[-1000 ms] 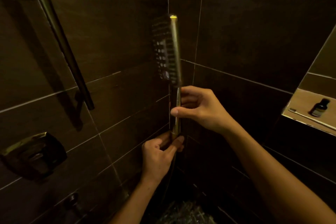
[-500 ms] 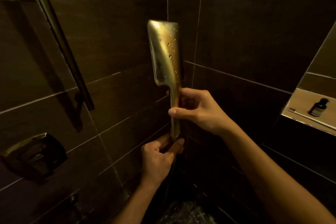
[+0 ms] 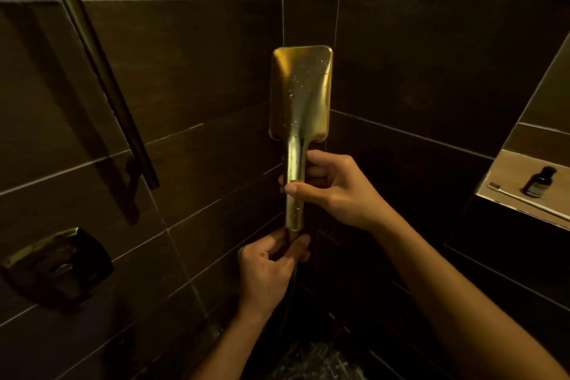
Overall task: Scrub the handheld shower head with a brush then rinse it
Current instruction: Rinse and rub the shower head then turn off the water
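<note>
Handheld shower head (image 3: 300,92), gold-coloured metal with a flat rectangular head and a slim straight handle, stands upright in the middle of the head view, in front of the far corner of the dark brown tiled wall (image 3: 200,55). Its smooth back faces the camera, dotted with water drops.

The right hand (image 3: 336,191) grips the handle just below the head. Its fingers curl round the far side and the thumb lies across the near face. The left hand (image 3: 268,268) is lower and nearer. Its thumb and curled fingers pinch the bottom end of the handle, where a thin dark hose (image 3: 291,293) drops away.

At the right edge a pale recessed wall niche (image 3: 505,170) holds two things. A small dark glass bottle (image 3: 538,181) with a dark cap and a pale label stands upright; how full it is cannot be told. Just near of it lies a thin white brush (image 3: 524,199), probably a toothbrush, bristle end to the left, apart from the bottle.

On the left wall a dark metal slide bar (image 3: 101,71) slants down to its bracket. Below it, further left, sits a square dark metal valve plate (image 3: 58,262) with a lever.
</note>
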A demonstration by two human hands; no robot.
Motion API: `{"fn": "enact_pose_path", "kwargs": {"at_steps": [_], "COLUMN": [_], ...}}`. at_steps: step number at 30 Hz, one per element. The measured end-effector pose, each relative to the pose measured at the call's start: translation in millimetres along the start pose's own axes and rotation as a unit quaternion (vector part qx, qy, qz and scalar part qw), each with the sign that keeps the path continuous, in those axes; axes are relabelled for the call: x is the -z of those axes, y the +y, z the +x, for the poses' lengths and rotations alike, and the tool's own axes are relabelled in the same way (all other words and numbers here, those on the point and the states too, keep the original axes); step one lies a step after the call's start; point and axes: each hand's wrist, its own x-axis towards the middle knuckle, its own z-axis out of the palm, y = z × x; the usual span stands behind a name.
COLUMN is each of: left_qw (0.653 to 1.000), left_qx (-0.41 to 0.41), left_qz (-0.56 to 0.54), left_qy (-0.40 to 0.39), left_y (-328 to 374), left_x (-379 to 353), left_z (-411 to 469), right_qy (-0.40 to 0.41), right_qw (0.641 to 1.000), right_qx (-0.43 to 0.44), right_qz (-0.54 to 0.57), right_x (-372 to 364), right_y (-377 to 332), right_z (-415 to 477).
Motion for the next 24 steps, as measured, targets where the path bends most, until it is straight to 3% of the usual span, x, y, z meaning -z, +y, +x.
{"fn": "enact_pose_path", "kwargs": {"at_steps": [5,11,16,20,24], "left_qw": [0.999,1.000,1.000,1.000,0.999], "left_qx": [0.017,0.016,-0.001,0.009,0.030], "left_qz": [-0.026,-0.013,0.001,0.007,-0.001], "left_qy": [0.010,0.009,0.016,0.015,0.016], "left_y": [-1.3,-2.0,-0.4,-4.0,-4.5], "left_x": [3.2,4.4,1.0,3.3,4.9], "left_z": [1.0,-1.4,-4.1,-0.5,3.4], "right_qy": [0.039,-0.060,0.013,0.059,-0.018], "right_qw": [0.996,0.991,0.995,0.998,0.999], "right_qx": [0.041,-0.017,-0.003,0.014,-0.015], "right_qz": [-0.068,0.115,0.096,0.010,0.046], "right_x": [-5.2,1.0,-6.5,-6.6,-0.5], "right_y": [3.1,-0.1,4.8,5.6,2.0], "right_z": [-0.7,-1.3,2.9,5.9,5.8]}}
